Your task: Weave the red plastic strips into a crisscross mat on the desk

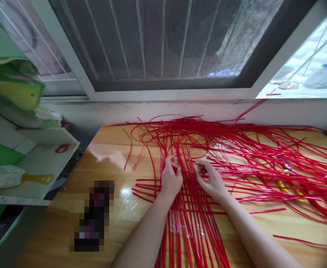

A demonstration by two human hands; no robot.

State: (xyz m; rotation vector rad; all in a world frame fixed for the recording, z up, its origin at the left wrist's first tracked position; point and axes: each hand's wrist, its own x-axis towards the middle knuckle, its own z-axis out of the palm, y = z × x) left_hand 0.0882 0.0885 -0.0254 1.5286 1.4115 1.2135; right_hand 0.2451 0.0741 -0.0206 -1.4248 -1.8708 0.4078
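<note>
Many long red plastic strips lie spread over a wooden table. In front of me several strips are crossed into a woven grid. My left hand rests on the grid's left part, fingers curled and pinching a red strip. My right hand sits a little to the right, fingertips pinched on another red strip at the grid's top edge. Both forearms reach in from the bottom of the view.
A blurred dark object lies on the table at the left. A yellow-handled tool is half buried under strips at the right. A white and green shelf unit stands left of the table. A window is behind.
</note>
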